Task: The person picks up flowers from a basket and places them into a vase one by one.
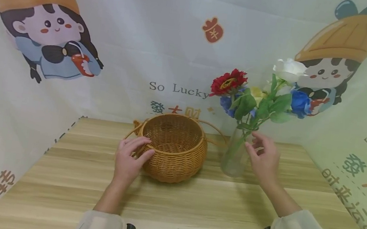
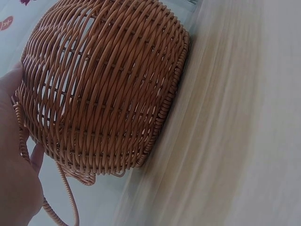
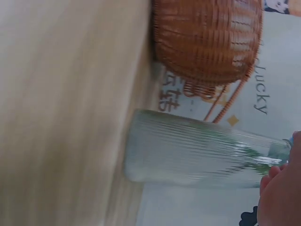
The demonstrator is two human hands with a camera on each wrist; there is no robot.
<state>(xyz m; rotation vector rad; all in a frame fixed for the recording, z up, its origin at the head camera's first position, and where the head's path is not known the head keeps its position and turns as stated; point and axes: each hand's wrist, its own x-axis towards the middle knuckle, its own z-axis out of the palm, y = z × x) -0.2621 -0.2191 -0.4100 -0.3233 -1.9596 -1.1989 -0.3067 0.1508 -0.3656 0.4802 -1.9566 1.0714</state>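
Observation:
A round wicker basket [image 1: 174, 166] stands upright with its mouth upward. My left hand [image 1: 129, 159] is at its left side, thumb at the front rim and fingers spread along the left rim. In the left wrist view, the thumb lies against the weave [image 2: 103, 84] and a thin wrapped handle [image 2: 22, 132] runs beside the palm. A clear ribbed glass vase [image 1: 234, 158] stands right of the basket, full of artificial flowers [image 1: 264, 105]. My right hand [image 1: 264, 159] is at the vase's right side, fingertips right at the neck, thumb and forefinger apart.
The flowers include a red bloom [image 1: 228, 82], a white rose [image 1: 289, 70] and a blue rose [image 1: 301, 103]. Both objects are on a wood-grain table [image 1: 193, 210]. A printed cloth backdrop [image 1: 128, 29] encloses its back and sides. One basket handle [image 1: 216, 127] leans toward the vase.

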